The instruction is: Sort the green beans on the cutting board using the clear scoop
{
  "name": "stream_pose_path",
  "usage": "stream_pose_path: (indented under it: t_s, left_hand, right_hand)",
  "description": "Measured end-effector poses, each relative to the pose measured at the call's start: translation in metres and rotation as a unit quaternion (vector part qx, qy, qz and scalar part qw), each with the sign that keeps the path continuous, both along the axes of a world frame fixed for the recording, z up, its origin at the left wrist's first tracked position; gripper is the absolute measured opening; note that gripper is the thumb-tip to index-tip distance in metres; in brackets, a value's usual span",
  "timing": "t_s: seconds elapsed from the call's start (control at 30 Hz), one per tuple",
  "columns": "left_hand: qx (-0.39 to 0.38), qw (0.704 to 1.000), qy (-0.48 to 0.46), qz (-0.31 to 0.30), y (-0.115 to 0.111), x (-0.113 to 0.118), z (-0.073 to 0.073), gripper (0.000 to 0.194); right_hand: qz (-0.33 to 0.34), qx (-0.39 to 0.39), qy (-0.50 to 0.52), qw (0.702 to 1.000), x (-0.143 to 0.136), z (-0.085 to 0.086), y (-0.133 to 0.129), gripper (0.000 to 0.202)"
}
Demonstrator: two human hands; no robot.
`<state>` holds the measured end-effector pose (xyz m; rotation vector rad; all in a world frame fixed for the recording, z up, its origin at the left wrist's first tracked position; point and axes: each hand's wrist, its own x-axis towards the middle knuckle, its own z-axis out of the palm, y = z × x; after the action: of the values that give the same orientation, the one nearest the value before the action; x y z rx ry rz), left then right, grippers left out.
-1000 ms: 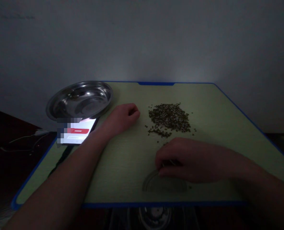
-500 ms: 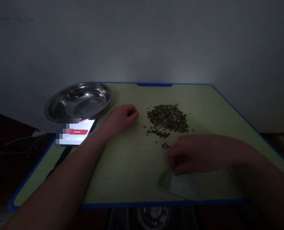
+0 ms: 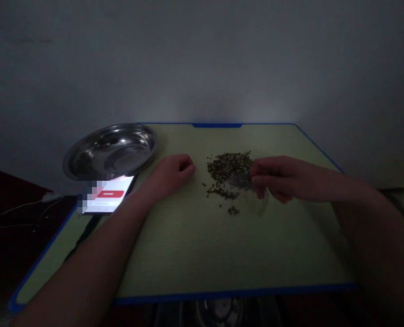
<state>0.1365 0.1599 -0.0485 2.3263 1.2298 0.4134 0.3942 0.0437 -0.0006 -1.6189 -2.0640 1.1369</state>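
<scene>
Many small, dark-brown grains (image 3: 227, 165) lie heaped on a pale-green, blue-rimmed table (image 3: 188, 259), head view, as the right hand (image 3: 282, 179) pinches a clear, round-edged, plastic-looking dish (image 3: 251, 199) at their near edge, the left hand (image 3: 176, 172) loosely closed beside them; holding the dish low should limit scatter

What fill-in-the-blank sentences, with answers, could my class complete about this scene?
The see-through object is in the person's ____ hand.
The metal basin lies to the ____ of the dark grains.
The table has a ____ border.

Missing words: right; left; blue.
</scene>
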Motion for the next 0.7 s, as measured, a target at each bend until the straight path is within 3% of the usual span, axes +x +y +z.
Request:
stream_pose_path:
  t_s: [0.1,0.17,0.37,0.5,0.6,0.7]
  left_hand:
    - [0.0,1.0,0.005,-0.002,0.0,-0.001,0.001,0.026]
    - [0.003,1.0,0.006,-0.007,0.0,-0.001,0.001,0.027]
    - [0.01,1.0,-0.008,-0.019,0.002,-0.003,-0.004,0.027]
    - [0.009,1.0,-0.009,-0.019,0.003,-0.004,-0.005,0.024]
    - [0.005,1.0,-0.008,-0.022,0.003,-0.004,-0.005,0.025]
    - [0.001,1.0,-0.008,-0.024,0.004,-0.005,-0.006,0.026]
  right_hand:
    - [-0.054,0.051,0.009,0.997,0.011,-0.001,0.005,0.022]
    - [-0.057,0.066,0.0,0.996,0.011,-0.003,0.007,0.023]
    - [0.061,0.067,-0.025,0.996,-0.031,-0.016,0.001,0.019]
    - [0.09,0.097,-0.067,0.989,-0.058,-0.025,-0.006,0.016]
    - [0.077,0.124,-0.118,0.982,-0.055,-0.029,-0.001,0.016]
    - [0.019,0.153,-0.168,0.974,-0.034,-0.03,0.009,0.019]
